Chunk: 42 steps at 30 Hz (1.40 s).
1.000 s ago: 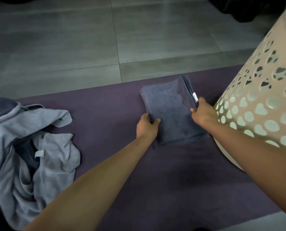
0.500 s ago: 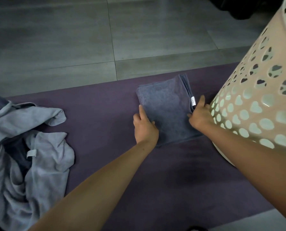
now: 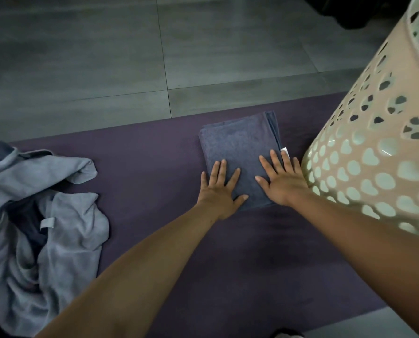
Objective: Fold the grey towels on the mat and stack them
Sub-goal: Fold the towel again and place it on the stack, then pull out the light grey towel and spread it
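A dark grey towel [image 3: 237,142], folded into a neat rectangle, lies on the purple mat [image 3: 154,172] near its far edge. A small white tag sticks out at the towel's right side. My left hand [image 3: 219,190] rests flat on the towel's near left corner, fingers spread. My right hand [image 3: 281,180] lies flat on the near right part, palm down, holding nothing. A crumpled heap of light grey towels [image 3: 32,228] sits at the left end of the mat, with a darker cloth tucked inside it.
A tall cream laundry basket [image 3: 384,147] with heart-shaped holes stands on the mat right beside the folded towel, touching my right forearm's side. Grey floor tiles [image 3: 105,57] stretch beyond the mat. A dark object sits at the top right corner.
Both hands let go of the towel's side edges and now lie flat and spread on top of it. The towel has stayed in place.
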Available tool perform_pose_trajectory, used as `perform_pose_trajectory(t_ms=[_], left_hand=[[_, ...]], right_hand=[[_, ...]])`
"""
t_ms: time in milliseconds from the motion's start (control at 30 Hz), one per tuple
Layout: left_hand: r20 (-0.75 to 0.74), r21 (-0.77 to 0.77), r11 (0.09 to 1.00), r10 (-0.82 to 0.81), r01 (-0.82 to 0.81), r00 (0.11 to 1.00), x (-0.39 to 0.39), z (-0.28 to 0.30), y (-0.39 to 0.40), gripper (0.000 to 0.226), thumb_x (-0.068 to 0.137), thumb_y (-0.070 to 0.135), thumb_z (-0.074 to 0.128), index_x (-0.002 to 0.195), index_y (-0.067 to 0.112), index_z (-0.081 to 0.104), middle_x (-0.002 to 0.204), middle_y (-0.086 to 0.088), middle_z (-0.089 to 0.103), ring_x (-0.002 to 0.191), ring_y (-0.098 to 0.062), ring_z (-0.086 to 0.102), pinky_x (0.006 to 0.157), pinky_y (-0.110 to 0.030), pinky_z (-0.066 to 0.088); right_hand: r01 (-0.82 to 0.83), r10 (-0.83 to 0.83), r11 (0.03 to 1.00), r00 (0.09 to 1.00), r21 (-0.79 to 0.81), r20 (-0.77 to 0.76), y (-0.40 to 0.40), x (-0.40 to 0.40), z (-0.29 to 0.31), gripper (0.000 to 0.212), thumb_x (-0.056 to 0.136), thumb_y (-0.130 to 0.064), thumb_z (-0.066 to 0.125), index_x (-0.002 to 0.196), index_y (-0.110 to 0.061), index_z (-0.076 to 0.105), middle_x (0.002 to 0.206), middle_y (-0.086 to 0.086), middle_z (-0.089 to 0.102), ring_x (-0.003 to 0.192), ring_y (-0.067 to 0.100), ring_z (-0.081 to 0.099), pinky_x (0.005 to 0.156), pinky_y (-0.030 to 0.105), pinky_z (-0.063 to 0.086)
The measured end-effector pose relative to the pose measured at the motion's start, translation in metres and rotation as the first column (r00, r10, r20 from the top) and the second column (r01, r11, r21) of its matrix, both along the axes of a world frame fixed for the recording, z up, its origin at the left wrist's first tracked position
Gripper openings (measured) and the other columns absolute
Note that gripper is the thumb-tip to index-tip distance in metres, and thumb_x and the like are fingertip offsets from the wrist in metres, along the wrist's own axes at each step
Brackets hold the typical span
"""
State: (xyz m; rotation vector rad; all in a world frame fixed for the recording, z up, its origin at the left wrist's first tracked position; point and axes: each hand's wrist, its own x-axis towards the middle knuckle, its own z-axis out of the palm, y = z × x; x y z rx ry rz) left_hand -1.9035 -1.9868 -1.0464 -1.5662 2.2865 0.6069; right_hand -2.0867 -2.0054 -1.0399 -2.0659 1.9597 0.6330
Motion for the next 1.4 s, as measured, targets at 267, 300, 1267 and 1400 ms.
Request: perform_pose_trajectory(t_ms=[267,300,1267,1400], left_hand=[[-0.155,-0.198,0.976,0.062,-0.092,0.986,0.060,0.041,0.035,0.059,0.097,0.042,0.034,0.149,0.016,0.024,0.157,-0.014,0.015,0.144,-0.029,0.016,0.117,-0.042,0.009],[-0.178,-0.230,0.967,0.071,-0.112,0.981,0.076,0.048,0.042,0.059,0.094,0.042,0.032,0.145,0.014,0.035,0.153,-0.016,0.027,0.140,-0.032,0.028,0.115,-0.044,0.018],[-0.608,-0.171,0.212,0.745,-0.962,0.273,0.330,0.055,0.141,0.046,0.091,0.017,0.060,0.134,0.011,0.043,0.114,-0.013,0.053,0.092,-0.018,0.049,0.082,-0.028,0.039],[-0.645,-0.050,0.403,0.685,-0.914,0.337,0.265,0.056,0.135,0.031,0.086,0.013,0.066,0.116,0.006,0.061,0.092,0.001,0.061,0.085,-0.019,0.057,0.074,-0.024,0.039]], right_hand=[[-0.228,0.260,0.951,0.955,-0.207,0.145,0.029,0.063,0.038,0.065,0.089,-0.043,0.018,0.142,-0.013,0.037,0.150,0.013,0.034,0.140,0.030,0.027,0.114,0.047,0.016],[-0.247,0.296,0.941,0.932,-0.230,0.210,0.033,0.073,0.044,0.062,0.087,-0.041,0.023,0.133,-0.010,0.050,0.139,0.015,0.049,0.130,0.032,0.044,0.107,0.048,0.032],[-0.354,0.174,0.930,0.668,0.103,0.724,0.101,0.276,0.031,0.034,0.095,-0.032,0.045,0.127,-0.021,0.048,0.118,-0.001,0.059,0.103,0.016,0.056,0.086,0.030,0.045],[-0.167,-0.101,0.960,0.536,0.223,0.838,0.095,0.284,0.042,0.030,0.096,-0.036,0.044,0.121,-0.022,0.054,0.106,-0.002,0.064,0.087,0.010,0.058,0.078,0.026,0.045]])
